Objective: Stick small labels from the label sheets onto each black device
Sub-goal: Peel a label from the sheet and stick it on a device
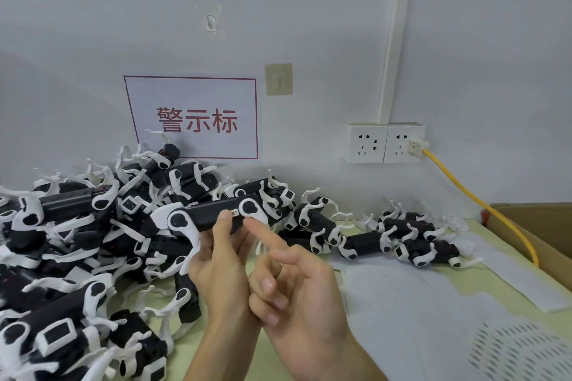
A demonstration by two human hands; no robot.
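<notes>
My left hand (221, 263) holds up a black device with white end brackets (207, 218) in front of the wall, thumb on top beside a small label (234, 213) stuck on its upper face. My right hand (294, 288) is just right of it, index finger stretched out with its tip touching the device by the label, other fingers curled. Label sheets (433, 294) lie flat on the green table to the right; one at the bottom right shows rows of small labels (520, 353).
A big heap of black-and-white devices (77, 241) fills the left side, and a row (387, 235) runs along the wall to the right. A cardboard box (544, 226) stands far right, with a yellow cable (470, 195) plugged into wall sockets (385, 142).
</notes>
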